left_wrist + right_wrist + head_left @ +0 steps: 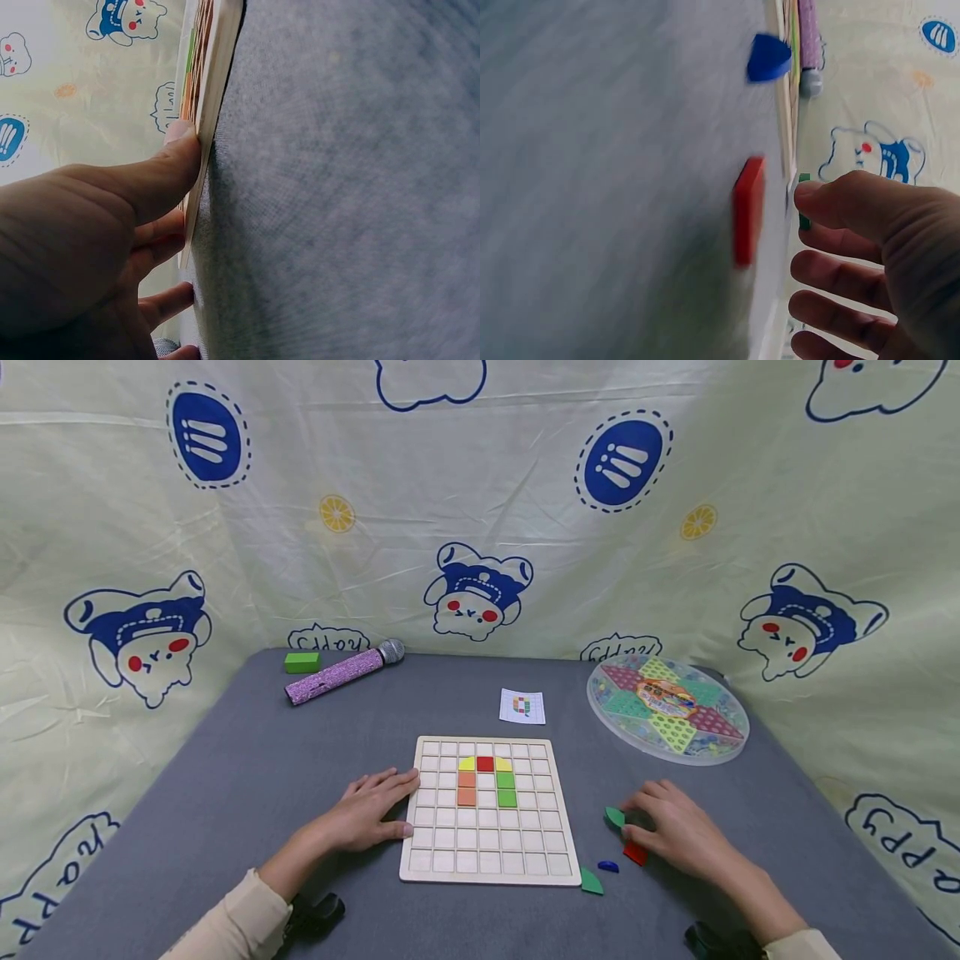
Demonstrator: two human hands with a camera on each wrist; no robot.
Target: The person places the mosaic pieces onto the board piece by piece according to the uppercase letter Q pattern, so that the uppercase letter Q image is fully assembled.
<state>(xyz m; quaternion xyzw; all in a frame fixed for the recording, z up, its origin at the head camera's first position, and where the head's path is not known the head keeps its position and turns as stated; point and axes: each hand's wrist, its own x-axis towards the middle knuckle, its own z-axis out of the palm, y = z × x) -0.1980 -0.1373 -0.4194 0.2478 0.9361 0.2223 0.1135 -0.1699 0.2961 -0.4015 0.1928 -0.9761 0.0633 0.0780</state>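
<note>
A pale wooden grid board (446, 863) lies on the table, holding a red square (485, 764) between two yellow pieces, with orange squares (467, 796) and green squares (506, 797) below. My left hand (369, 810) rests against its left edge, thumb and fingers spread and touching the rim. Right of the board, my right hand (675, 827) pinches a green quarter-round piece (805, 202) between thumb and index finger, the other fingers loosely bent. Just under that hand lies a red block (748, 214). A blue half-round piece (608, 866) and another green quarter-round piece (592, 882) are nearby.
Behind the board lies a small pattern card (522, 707). A round clear case with a star pattern (667, 708) sits back right. At the back left are a purple glitter microphone (341, 675) and a green block (302, 662). A printed curtain (480, 485) hangs behind the table.
</note>
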